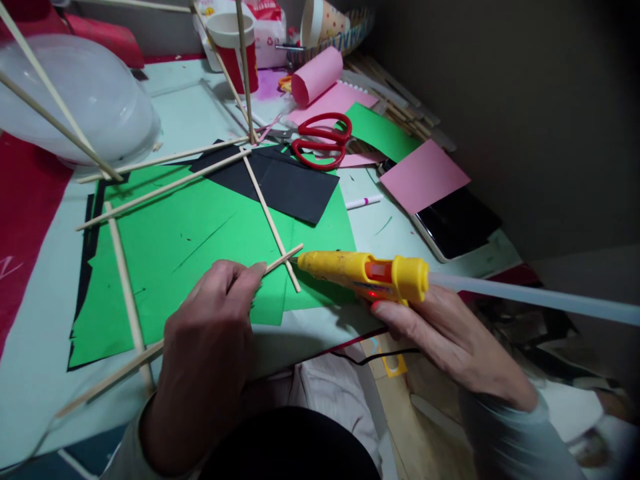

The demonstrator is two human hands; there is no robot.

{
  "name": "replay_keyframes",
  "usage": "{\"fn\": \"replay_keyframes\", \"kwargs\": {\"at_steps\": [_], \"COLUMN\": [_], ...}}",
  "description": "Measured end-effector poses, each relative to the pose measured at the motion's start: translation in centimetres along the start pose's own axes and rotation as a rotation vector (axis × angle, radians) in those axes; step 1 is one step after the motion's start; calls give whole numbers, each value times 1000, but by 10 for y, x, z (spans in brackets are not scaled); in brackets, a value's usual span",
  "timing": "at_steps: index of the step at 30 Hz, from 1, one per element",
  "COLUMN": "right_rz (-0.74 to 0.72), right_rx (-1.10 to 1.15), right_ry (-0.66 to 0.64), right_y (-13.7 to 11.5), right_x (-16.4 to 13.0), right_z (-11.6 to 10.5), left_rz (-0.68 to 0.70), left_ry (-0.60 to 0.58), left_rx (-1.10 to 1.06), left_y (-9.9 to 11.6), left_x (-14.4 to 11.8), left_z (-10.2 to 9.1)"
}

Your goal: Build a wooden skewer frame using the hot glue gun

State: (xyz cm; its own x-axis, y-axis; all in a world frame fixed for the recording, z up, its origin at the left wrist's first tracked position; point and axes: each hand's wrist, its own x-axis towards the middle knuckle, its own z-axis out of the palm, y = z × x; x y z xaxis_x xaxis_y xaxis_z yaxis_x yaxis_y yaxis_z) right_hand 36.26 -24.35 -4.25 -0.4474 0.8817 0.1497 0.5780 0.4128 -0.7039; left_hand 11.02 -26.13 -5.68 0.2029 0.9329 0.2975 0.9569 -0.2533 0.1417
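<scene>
My right hand (440, 327) is wrapped round a yellow hot glue gun (350, 270), with a long clear glue stick (530, 297) coming out of its back. The gun's nozzle touches or nearly touches the spot where two thin wooden sticks cross. One of these, a wooden stick (115, 377) along the near side, is pinched in my left hand (210, 340). The other crossing stick (265, 207) runs away from me. More sticks, including a left one (125, 287) and a far one (165, 190), complete a square frame over green paper (200, 247).
Upright sticks (245, 73) rise at the back. Red-handled scissors (323, 140) lie on black paper (280, 177). A phone (455, 223) sits under pink paper (425, 177) at the right. A red paper cup (233, 50) and a whitish balloon (75, 100) stand farther back.
</scene>
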Motion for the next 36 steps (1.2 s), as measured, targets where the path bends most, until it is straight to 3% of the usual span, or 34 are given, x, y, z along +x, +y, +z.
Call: {"fn": "replay_keyframes", "kwargs": {"at_steps": [7, 15, 36], "right_rz": [132, 230, 312], "right_rx": [161, 318, 324], "right_ry": [-48, 19, 5], "right_y": [6, 17, 32], "right_x": [-7, -16, -32], "right_z": [-4, -3, 1], "left_rz": [-7, 52, 140], "left_ry": [-13, 18, 136], "left_rx": [-1, 40, 60], "left_y": [-2, -8, -10], "left_x": [-1, -2, 0], "left_z": [0, 0, 4]}}
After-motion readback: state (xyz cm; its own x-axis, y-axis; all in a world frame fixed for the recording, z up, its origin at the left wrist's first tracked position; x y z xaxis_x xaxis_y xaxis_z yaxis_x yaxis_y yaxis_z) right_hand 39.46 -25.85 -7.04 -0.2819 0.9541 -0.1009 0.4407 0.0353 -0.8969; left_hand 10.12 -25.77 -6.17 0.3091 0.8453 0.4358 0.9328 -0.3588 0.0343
